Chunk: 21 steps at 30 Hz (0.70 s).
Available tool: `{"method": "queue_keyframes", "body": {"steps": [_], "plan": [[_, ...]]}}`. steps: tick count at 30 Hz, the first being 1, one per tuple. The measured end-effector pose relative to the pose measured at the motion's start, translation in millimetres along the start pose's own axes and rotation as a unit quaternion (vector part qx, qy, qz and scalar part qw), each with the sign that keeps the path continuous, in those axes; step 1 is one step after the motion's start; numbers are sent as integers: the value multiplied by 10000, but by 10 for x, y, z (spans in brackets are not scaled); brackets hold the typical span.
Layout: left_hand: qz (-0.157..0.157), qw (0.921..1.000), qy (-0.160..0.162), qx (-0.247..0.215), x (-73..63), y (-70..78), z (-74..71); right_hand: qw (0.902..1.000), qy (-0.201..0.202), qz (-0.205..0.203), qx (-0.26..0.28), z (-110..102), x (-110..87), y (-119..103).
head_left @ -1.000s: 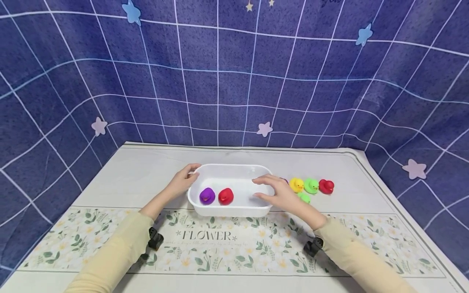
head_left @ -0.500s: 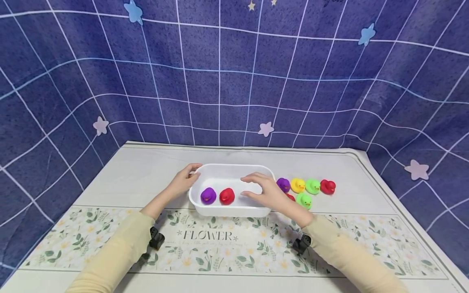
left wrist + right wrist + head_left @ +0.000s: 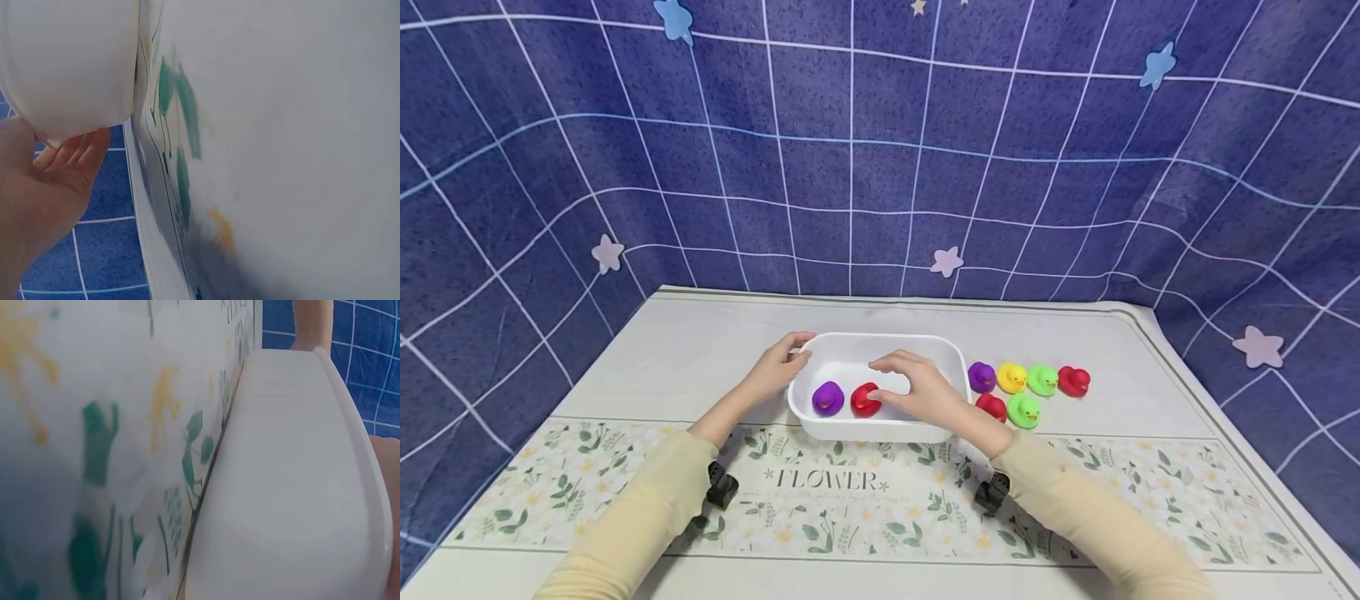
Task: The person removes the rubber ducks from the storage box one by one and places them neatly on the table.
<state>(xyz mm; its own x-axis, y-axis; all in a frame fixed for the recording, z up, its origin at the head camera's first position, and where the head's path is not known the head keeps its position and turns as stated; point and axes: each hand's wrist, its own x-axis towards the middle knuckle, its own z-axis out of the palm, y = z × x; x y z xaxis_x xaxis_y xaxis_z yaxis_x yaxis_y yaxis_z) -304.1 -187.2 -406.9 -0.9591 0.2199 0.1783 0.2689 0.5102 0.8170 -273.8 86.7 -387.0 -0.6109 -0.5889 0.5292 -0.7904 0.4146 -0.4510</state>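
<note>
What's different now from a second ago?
The right hand moved left across the tub, from its right end to the inside red duck, its thumb now overlapping it in view. That uncovered the outside purple duck and outside red duck. I see nothing taken hold of or let go. The left hand, tub and inside purple duck stayed put.

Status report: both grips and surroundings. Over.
Left grip holding white oblong plastic tub. Right grip by red rubber duck inside, contact unclear. Purple rubber duck beside it, not blocking.
</note>
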Motion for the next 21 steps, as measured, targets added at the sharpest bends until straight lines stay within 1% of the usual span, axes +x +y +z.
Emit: {"method": "queue_keyframes", "body": {"steps": [5, 13, 21], "plan": [[-22, 10000, 8, 11, 6, -6, 4, 9997, -167, 144, 125, 89, 68, -23], [-70, 10000, -16, 11, 5, -14, 0, 9970, -656, 366, 187, 178, 131, -9], [-60, 10000, -20, 38, -5, 5, -14, 9960, -743, 472, 126, 222, 137, 15]]}}
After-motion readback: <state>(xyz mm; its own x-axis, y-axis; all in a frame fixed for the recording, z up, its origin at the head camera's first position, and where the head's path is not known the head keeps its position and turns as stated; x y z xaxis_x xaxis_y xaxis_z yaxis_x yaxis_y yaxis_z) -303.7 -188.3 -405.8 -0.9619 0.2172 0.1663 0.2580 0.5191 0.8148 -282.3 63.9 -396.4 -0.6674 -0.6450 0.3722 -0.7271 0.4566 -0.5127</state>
